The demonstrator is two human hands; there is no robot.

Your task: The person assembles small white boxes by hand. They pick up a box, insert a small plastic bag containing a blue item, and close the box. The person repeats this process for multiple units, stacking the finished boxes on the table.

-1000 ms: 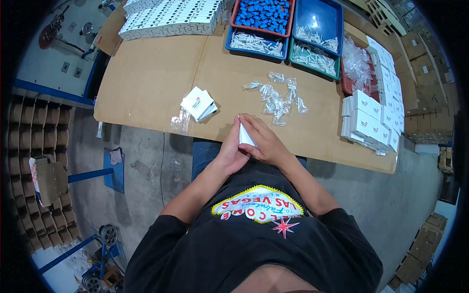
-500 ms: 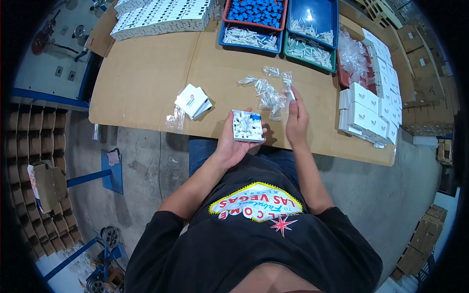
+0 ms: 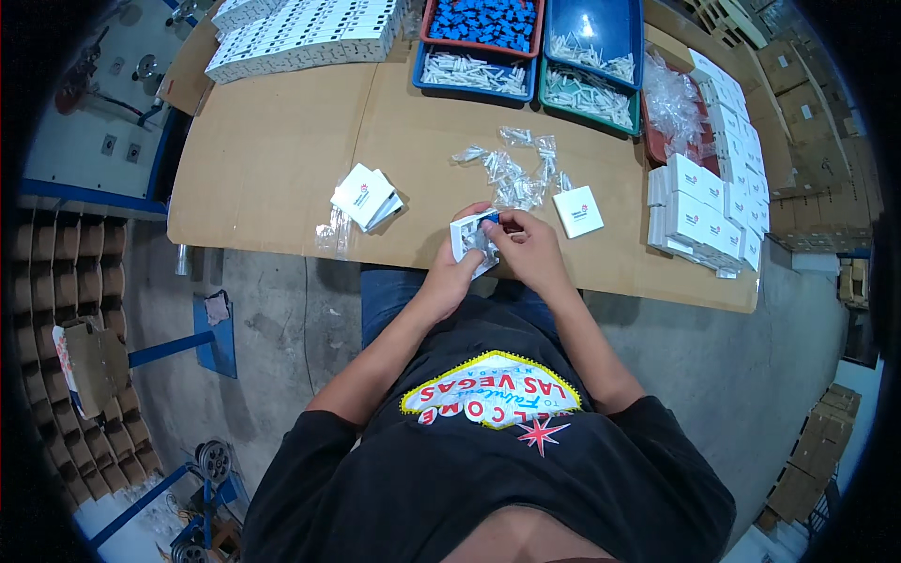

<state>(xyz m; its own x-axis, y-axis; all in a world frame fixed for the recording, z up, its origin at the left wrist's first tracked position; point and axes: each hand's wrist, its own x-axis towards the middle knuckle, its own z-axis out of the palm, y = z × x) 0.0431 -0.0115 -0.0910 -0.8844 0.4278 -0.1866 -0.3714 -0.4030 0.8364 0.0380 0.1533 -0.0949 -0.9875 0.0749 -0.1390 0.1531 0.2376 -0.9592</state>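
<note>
Tilted above the table's front edge is a shallow white square box (image 3: pixel 460 246) with small white parts inside. My left hand (image 3: pixel 445 283) is closed around it, the thumb lying over its near side. My right hand (image 3: pixel 533 253) meets it at the upper right, thumb and fingers pinched at a small blue piece (image 3: pixel 489 219); the fingers partly hide that piece. A white square cover (image 3: pixel 577 211) with a small printed mark lies flat to the right of my right hand. Beyond my hands lie several small clear bags of white plugs (image 3: pixel 514 178).
A few stacked white covers (image 3: pixel 364 195) lie to the left beside clear plastic (image 3: pixel 330 233). At the back stand a red tray of blue pieces (image 3: pixel 427 21) and blue and green trays of white plugs (image 3: pixel 591 119). White boxes (image 3: pixel 699 220) are piled at the right, more (image 3: pixel 305 42) back left.
My right hand has come left from beside the bags to the box. The white cover now lies on the table. The box in my left hand has tilted and turned.
</note>
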